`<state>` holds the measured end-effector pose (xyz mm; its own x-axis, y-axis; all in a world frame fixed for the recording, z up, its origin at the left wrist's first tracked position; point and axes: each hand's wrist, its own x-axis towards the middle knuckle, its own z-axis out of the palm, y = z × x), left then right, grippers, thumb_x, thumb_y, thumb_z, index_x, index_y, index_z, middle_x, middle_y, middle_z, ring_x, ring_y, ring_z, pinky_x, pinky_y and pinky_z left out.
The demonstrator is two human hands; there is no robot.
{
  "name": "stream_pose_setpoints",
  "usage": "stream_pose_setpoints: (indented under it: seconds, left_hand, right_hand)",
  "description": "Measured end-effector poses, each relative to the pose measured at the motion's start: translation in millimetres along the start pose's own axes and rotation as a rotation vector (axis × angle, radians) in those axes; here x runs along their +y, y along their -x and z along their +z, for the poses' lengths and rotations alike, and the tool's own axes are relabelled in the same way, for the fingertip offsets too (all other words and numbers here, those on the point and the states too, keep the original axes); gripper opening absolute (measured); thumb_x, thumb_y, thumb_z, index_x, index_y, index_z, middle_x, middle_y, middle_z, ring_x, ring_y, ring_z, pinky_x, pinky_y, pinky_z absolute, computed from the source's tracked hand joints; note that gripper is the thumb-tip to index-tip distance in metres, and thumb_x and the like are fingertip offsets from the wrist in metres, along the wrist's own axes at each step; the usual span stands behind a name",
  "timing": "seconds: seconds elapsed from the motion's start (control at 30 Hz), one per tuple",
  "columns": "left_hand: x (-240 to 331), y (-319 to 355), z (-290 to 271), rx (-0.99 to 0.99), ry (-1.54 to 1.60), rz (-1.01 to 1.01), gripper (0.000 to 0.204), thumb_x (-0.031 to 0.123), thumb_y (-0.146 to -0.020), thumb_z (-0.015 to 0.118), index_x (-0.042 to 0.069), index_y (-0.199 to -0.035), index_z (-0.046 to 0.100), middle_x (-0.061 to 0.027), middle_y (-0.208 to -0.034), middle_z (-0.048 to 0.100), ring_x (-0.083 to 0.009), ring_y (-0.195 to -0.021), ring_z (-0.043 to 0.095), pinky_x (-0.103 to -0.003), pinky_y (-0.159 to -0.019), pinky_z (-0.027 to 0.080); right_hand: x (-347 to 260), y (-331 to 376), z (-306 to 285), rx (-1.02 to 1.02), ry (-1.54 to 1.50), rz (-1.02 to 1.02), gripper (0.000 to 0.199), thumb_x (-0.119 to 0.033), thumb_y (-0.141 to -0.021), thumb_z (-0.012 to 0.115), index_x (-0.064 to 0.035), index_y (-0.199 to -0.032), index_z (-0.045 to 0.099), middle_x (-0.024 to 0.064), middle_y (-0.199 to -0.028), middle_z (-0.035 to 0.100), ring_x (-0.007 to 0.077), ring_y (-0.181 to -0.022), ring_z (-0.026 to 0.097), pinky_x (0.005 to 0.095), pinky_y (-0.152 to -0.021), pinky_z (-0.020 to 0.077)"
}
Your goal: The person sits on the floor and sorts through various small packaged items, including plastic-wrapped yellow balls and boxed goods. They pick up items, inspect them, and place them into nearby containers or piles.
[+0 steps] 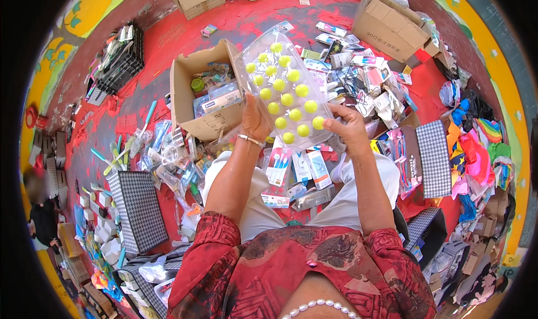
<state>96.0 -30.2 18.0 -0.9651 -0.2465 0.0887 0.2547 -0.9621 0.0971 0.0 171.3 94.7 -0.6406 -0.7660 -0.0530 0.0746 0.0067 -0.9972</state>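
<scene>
A clear plastic tray (pixel 282 72) is held up in front of me, tilted, with its far end angled left. Several yellow-green balls (pixel 287 99) sit in it in rows. My left hand (pixel 256 120) grips its near left side, with the fingers partly hidden behind it. At the near right corner, my right hand (pixel 348 128) pinches the edge, thumb on top. Just left of the tray stands an open cardboard box (pixel 216 125) containing packaged goods and a green round item (pixel 197 84). Boxed packages (pixel 318 169) lie beneath the tray, between my legs.
A heap of small packages (pixel 370 75) spreads beyond my right hand. Another cardboard box (pixel 386 30) stands at the far right. Houndstooth-patterned bins (pixel 137 209) flank me, and colourful fabric items (pixel 476 156) pile up at right. A black crate (pixel 123 61) stands far left; a person (pixel 45 218) is at the left edge.
</scene>
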Motion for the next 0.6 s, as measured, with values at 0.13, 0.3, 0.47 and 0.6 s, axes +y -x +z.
stream_pose_setpoints:
  seconds: [0.13, 0.3, 0.47, 0.6]
  left_hand:
    - [-2.0, 2.4, 2.5, 0.147, -0.17, -0.03, 0.049, 0.013, -0.079, 0.064, 0.006, -0.123, 0.044, -0.0123, -0.116, 0.055, -0.028, -0.108, 0.053, -0.046, -0.094, 0.042]
    - [1.5, -3.3, 4.9, 0.118, -0.179, -0.109, 0.047, 0.012, -0.077, 0.065, 0.005, -0.12, 0.046, -0.0119, -0.11, 0.058, -0.027, -0.102, 0.057, -0.046, -0.091, 0.045]
    - [-9.4, -1.4, 17.1, 0.057, -0.324, -0.192, 0.057, 0.013, -0.073, 0.068, 0.004, -0.124, 0.043, -0.0116, -0.115, 0.056, -0.0259, -0.106, 0.055, -0.044, -0.092, 0.045]
    - [-16.6, 6.3, 28.8, 0.004, -0.516, -0.223, 0.068, 0.012, -0.067, 0.072, 0.004, -0.127, 0.041, -0.0097, -0.117, 0.054, -0.024, -0.107, 0.054, -0.042, -0.093, 0.044]
  right_hand:
    - [-3.0, 5.8, 6.1, 0.172, 0.264, -0.186, 0.03, -0.021, -0.078, 0.068, -0.0027, -0.102, 0.065, 0.0004, -0.077, 0.062, 0.0064, -0.07, 0.054, 0.0218, -0.066, 0.0443]
    - [-33.8, 17.3, 10.3, 0.589, 0.079, -0.493, 0.02, -0.02, -0.087, 0.059, -0.0017, -0.094, 0.06, 0.0025, -0.078, 0.058, 0.0051, -0.065, 0.051, 0.0184, -0.057, 0.0422]
    - [-37.9, -2.5, 47.5, 0.243, 0.638, -0.603, 0.022, -0.007, -0.074, 0.065, -0.0058, -0.095, 0.059, 0.0078, -0.077, 0.054, 0.0194, -0.068, 0.054, 0.0289, -0.061, 0.0429]
    - [-39.4, -49.8, 34.0, 0.462, 0.744, -0.735, 0.014, -0.006, -0.077, 0.061, -0.0049, -0.091, 0.06, 0.0086, -0.079, 0.053, 0.0215, -0.065, 0.054, 0.0318, -0.057, 0.0432]
